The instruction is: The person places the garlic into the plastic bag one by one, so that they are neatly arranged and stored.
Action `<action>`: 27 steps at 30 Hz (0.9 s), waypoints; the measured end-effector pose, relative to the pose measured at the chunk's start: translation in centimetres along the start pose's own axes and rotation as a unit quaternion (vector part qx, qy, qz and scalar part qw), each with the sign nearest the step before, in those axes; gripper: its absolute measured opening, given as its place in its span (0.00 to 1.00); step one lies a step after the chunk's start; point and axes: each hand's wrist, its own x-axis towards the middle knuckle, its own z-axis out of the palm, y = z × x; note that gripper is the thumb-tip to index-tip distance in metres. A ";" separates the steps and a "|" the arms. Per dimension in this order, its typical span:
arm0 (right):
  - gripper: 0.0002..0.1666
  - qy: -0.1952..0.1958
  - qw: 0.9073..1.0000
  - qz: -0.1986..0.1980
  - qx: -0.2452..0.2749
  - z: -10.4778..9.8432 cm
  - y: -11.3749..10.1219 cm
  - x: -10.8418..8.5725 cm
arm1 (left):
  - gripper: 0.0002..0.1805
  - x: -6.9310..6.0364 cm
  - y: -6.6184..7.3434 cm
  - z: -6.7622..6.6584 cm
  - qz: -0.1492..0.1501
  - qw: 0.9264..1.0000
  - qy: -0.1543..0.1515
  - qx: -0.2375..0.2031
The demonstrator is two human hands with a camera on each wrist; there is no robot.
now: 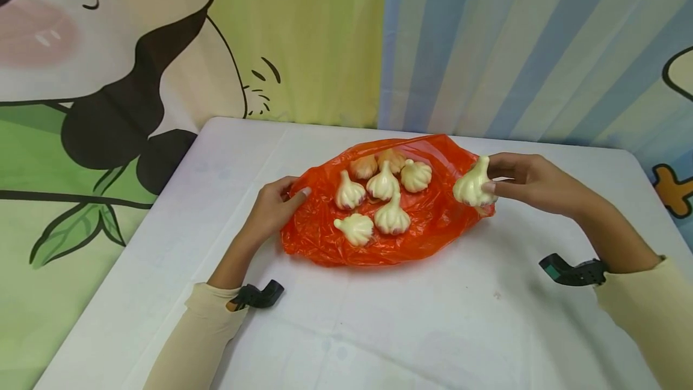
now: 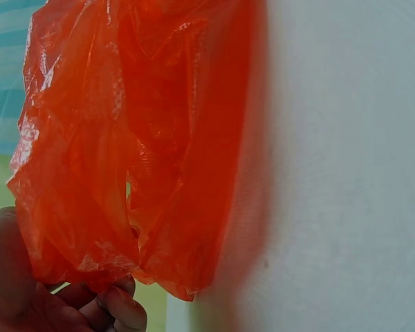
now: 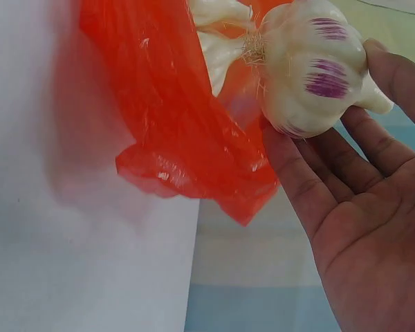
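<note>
A crinkled red plastic bag (image 1: 325, 245) lies spread on the white table, with several garlic bulbs (image 1: 383, 184) on and in it; two at the back show through the thin film. My left hand (image 1: 274, 206) pinches the bag's left edge between thumb and fingers; the left wrist view shows the film (image 2: 76, 194) rising from those fingers. In my right hand (image 1: 533, 180) is one garlic bulb (image 3: 308, 69), gripped by thumb and fingertips above the bag's right end. Purple streaks and a tuft of roots mark that bulb in the right wrist view.
The white table (image 1: 379, 330) reaches back to a printed cloth backdrop (image 1: 319, 41) with a panda and stripes. A black wrist device (image 1: 260, 295) sits at the left cuff, another black device (image 1: 575, 271) at the right.
</note>
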 end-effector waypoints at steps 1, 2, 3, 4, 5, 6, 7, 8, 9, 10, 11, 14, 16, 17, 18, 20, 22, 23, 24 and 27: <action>0.24 -0.008 1.000 -0.004 -0.001 0.1 -0.2 0.2 | 0.17 0.0 0.0 0.0 0.000 1.000 0.000 -0.001; 0.24 -0.016 1.000 -0.008 0.000 0.1 -0.4 0.4 | 0.17 0.0 0.0 0.0 0.000 1.000 0.000 -0.001; 0.24 -0.022 1.000 -0.009 0.001 0.2 -0.6 0.7 | 0.17 0.0 0.0 0.0 0.000 1.000 0.001 -0.001; 0.24 -0.030 0.999 -0.011 -0.001 0.3 -0.7 0.9 | 0.17 0.0 0.0 0.0 0.000 1.000 0.000 -0.001; 0.24 -0.037 0.999 -0.013 0.000 0.3 -0.9 1.1 | 0.17 0.0 0.0 0.0 0.000 1.000 0.001 0.000; 0.24 -0.044 0.999 -0.013 0.001 0.4 -1.0 1.3 | 0.17 0.0 0.0 0.0 0.001 1.000 0.001 0.000; 0.24 -0.052 0.999 -0.014 0.003 0.5 -1.1 1.6 | 0.17 0.0 0.0 0.0 0.001 1.000 0.001 0.001; 0.24 -0.060 0.998 -0.015 0.004 0.6 -1.2 1.8 | 0.17 0.0 0.0 0.0 0.002 1.000 0.002 0.003; 0.24 -0.067 0.998 -0.014 0.003 0.7 -1.2 2.0 | 0.17 0.0 0.0 0.0 0.002 1.000 0.002 0.004; 0.24 -0.074 0.997 -0.013 0.002 0.8 -1.3 2.3 | 0.17 0.0 0.0 0.0 0.002 1.000 0.002 0.004; 0.24 -0.080 0.997 -0.011 0.001 1.0 -1.3 2.6 | 0.17 0.0 0.0 0.0 0.002 1.000 0.002 0.005; 0.25 -0.094 0.996 -0.003 -0.004 1.4 -1.5 3.4 | 0.18 0.0 0.0 0.0 0.002 1.000 0.003 0.007; 0.27 -0.102 0.995 0.002 -0.006 1.7 -1.6 3.9 | 0.18 0.0 0.0 -0.1 0.001 1.000 0.004 0.007; 0.28 -0.106 0.994 0.005 -0.007 1.9 -1.7 4.2 | 0.18 0.0 0.1 -0.1 0.002 1.000 0.004 0.007; 0.28 -0.111 0.994 0.007 -0.008 2.0 -1.7 4.4 | 0.18 0.0 0.1 -0.1 0.003 1.000 0.005 0.007; 0.27 -0.120 0.993 0.009 -0.009 2.2 -1.9 4.9 | 0.17 0.1 0.1 0.0 0.004 1.000 0.007 0.009; 0.26 -0.130 0.991 0.009 -0.011 2.5 -2.1 5.5 | 0.17 0.1 0.1 0.0 0.004 1.000 0.008 0.009; 0.25 -0.134 0.991 0.007 -0.015 2.7 -2.1 5.8 | 0.16 0.1 0.1 0.0 0.004 1.000 0.008 0.009; 0.25 -0.139 0.990 0.004 -0.014 2.8 -2.2 6.1 | 0.16 0.1 0.1 0.0 0.003 1.000 0.009 0.009; 0.25 -0.157 0.988 -0.002 -0.005 3.2 -2.5 7.1 | 0.16 0.1 0.1 0.0 -0.002 1.000 0.010 0.006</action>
